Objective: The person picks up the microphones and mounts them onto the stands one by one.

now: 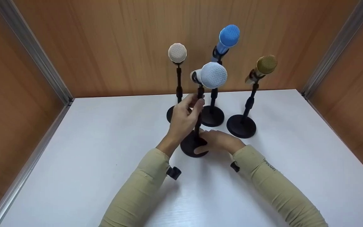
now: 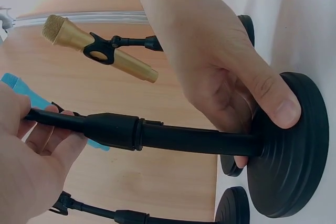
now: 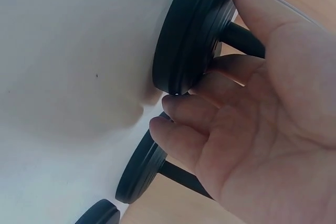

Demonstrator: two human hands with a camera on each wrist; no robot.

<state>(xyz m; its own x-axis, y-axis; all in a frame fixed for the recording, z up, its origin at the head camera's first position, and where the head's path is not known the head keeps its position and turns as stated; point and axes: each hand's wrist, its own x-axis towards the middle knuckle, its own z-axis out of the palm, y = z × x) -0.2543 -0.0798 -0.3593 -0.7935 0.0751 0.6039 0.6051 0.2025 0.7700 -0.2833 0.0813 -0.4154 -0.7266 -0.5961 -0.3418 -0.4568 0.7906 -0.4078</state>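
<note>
Nearest of the group is a black microphone stand point(image 1: 197, 126) bearing a white microphone point(image 1: 213, 75). High on its pole, just under the microphone, my left hand point(image 1: 183, 119) holds it between thumb and fingers. My right hand point(image 1: 221, 141) grips the round base point(image 2: 302, 156) from the right. In the left wrist view the right thumb lies on top of the base, with other fingers partly hidden behind the pole. The right wrist view has the fingers curled at the base's rim, close over the table.
Behind stand three more microphones on black stands: a cream one point(image 1: 177, 53) at the left, a blue one point(image 1: 229, 36) at the back and a gold one point(image 1: 266, 65) at the right. Wooden panels point(image 1: 121, 47) enclose the white table point(image 1: 83, 151) at the back and sides.
</note>
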